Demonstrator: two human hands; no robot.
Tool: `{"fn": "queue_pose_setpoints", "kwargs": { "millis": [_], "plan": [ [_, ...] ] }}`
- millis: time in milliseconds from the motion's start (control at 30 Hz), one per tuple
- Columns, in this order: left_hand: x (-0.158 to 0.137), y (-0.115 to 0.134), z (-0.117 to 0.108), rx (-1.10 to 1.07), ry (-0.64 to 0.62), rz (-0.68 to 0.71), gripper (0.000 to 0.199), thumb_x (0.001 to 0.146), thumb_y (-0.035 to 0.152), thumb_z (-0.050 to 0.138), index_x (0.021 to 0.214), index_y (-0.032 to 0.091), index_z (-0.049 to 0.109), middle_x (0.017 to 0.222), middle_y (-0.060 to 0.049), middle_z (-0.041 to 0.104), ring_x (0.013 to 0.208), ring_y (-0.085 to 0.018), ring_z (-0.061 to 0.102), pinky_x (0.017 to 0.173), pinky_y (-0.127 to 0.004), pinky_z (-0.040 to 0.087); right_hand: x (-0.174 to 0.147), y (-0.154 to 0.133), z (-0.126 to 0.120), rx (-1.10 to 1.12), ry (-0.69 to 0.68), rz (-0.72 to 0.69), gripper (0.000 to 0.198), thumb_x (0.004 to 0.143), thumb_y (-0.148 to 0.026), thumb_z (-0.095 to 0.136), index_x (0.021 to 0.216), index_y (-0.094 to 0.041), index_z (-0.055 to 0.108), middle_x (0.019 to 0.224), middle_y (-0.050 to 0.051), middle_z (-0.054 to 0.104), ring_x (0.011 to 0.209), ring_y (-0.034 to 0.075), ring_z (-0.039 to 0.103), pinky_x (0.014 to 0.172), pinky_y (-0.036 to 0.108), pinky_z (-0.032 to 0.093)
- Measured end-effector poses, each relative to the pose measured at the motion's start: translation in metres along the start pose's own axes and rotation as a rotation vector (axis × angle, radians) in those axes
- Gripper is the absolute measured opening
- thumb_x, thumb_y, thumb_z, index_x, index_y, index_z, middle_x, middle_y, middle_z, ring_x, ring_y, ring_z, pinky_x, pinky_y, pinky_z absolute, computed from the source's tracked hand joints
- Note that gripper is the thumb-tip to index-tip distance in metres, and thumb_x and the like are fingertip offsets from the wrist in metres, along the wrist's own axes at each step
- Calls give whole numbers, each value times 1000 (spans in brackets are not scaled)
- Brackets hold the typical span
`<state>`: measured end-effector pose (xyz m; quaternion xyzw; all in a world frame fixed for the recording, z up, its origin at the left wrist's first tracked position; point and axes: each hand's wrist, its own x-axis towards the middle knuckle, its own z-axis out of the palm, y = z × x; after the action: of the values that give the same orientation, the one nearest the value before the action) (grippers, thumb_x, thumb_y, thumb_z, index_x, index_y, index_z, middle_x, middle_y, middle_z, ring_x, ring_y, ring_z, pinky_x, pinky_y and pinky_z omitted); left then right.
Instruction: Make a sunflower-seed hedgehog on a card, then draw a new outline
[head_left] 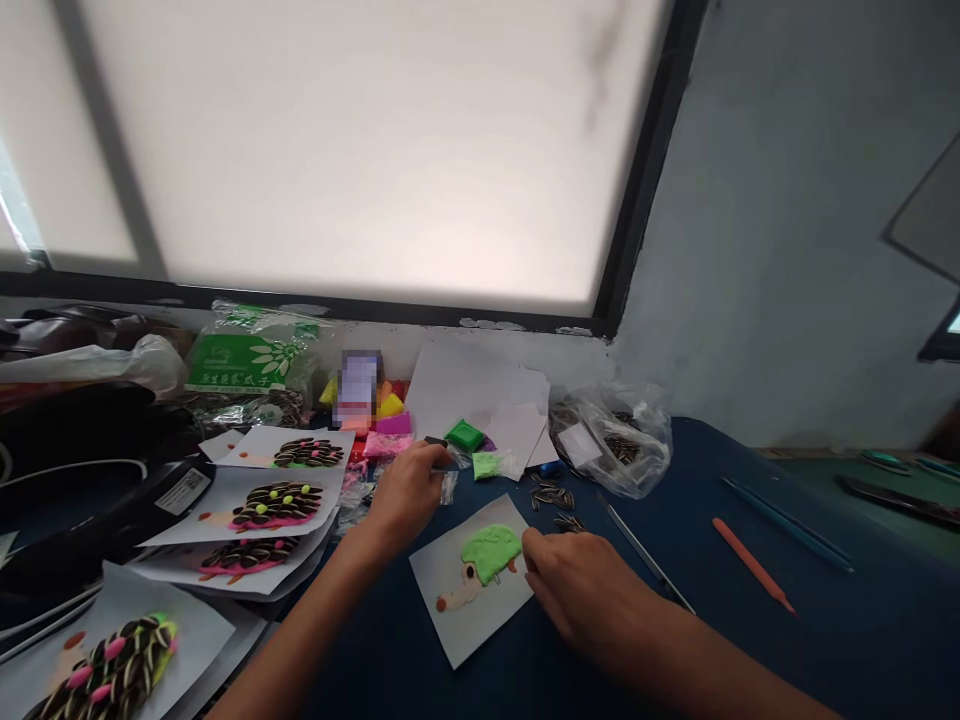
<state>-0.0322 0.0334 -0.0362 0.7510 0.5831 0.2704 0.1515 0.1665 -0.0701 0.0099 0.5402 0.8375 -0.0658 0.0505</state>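
Observation:
A white card (pixel 480 630) lies tilted on the blue table, with a printed hedgehog face and bright green clay (pixel 491 552) spread over its back. My right hand (pixel 581 585) covers the card's right corner, its fingers curled together by the clay's edge; what they pinch is hidden. Beyond the card's upper left, my left hand (pixel 409 490) is closed, fingertips turned away among clear plastic wrappers (pixel 448 487). A small dark thing shows by its fingers, too unclear to name. Striped sunflower seeds (pixel 551 493) lie in loose piles just past my right hand.
Finished seed-covered hedgehog cards (pixel 281 505) are stacked at left beside a black bag-like object (pixel 90 450). Clay packets (pixel 465 435), a seed bag (pixel 251 350) and a clear plastic bag (pixel 619 440) line the wall. At right lie an orange tool (pixel 750 562) and a blue pen-like stick (pixel 787 525).

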Motion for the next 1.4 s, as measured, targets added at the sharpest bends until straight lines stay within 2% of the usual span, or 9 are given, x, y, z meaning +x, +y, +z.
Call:
{"fn": "queue_pose_setpoints", "kwargs": {
  "millis": [200, 433, 633, 733, 867, 967, 1067, 1300, 1400],
  "plan": [
    [-5, -8, 3, 138, -18, -30, 39, 72, 6, 62, 110, 13, 66, 115, -17, 65, 115, -33, 55, 94, -39, 41, 5, 8, 1, -12, 62, -49, 14, 94, -16, 45, 84, -15, 55, 75, 5, 65, 59, 15, 55, 51, 25, 26],
    [2, -12, -11, 118, 66, -75, 34, 87, 10, 46, 116, 18, 63, 117, -8, 68, 108, -19, 61, 88, -25, 45, 9, 15, -10, 38, 136, -54, 17, 95, -21, 47, 82, -17, 58, 75, 3, 64, 63, 15, 57, 53, 24, 28],
    [-1, -22, -10, 221, 92, -134, 27, 79, 16, 59, 104, 11, 67, 107, -19, 70, 107, -35, 60, 88, -42, 44, 25, 9, -18, 51, 211, -122, 24, 93, -19, 46, 71, -16, 55, 66, 2, 58, 57, 12, 47, 52, 25, 25],
    [-3, -22, -4, 204, 102, -109, 29, 76, 14, 63, 105, 12, 67, 102, -18, 71, 108, -37, 58, 90, -45, 42, 44, 9, -11, 240, 296, -161, 23, 89, -16, 50, 66, -15, 57, 60, 2, 55, 53, 11, 43, 52, 26, 24],
    [-1, -18, -6, 72, 134, -75, 25, 82, 16, 57, 106, 15, 65, 98, -10, 72, 97, -26, 64, 85, -35, 47, 66, 17, 3, 492, 364, -135, 19, 84, -14, 54, 67, -15, 62, 62, 3, 59, 54, 12, 48, 53, 25, 28],
    [2, -12, -11, -310, 102, -61, 25, 82, 28, 59, 103, 15, 64, 91, -6, 72, 82, -21, 68, 70, -28, 51, 74, 27, 8, 615, 419, -110, 17, 85, -17, 53, 73, -15, 65, 66, 2, 61, 58, 12, 51, 54, 24, 33],
    [2, -3, -14, -718, 8, -64, 35, 70, 39, 70, 94, 15, 66, 83, -6, 72, 72, -21, 68, 59, -27, 50, 78, 34, 7, 750, 480, -93, 18, 88, -22, 49, 86, -16, 66, 68, 1, 60, 59, 12, 50, 54, 23, 36],
    [-4, 21, -12, -898, -147, -139, 35, 60, 36, 79, 86, 16, 66, 80, -5, 73, 65, -18, 68, 53, -26, 53, 79, 38, 5, 980, 498, -111, 15, 82, -27, 57, 74, -16, 63, 67, 1, 60, 61, 13, 53, 59, 25, 42],
    [-6, 24, -12, -959, -166, -170, 34, 62, 39, 78, 85, 16, 67, 77, -4, 73, 69, -19, 69, 54, -26, 55, 80, 39, 6, 1063, 475, -109, 14, 80, -24, 54, 81, -16, 66, 76, 3, 64, 67, 14, 57, 63, 26, 45]
  ]
}}
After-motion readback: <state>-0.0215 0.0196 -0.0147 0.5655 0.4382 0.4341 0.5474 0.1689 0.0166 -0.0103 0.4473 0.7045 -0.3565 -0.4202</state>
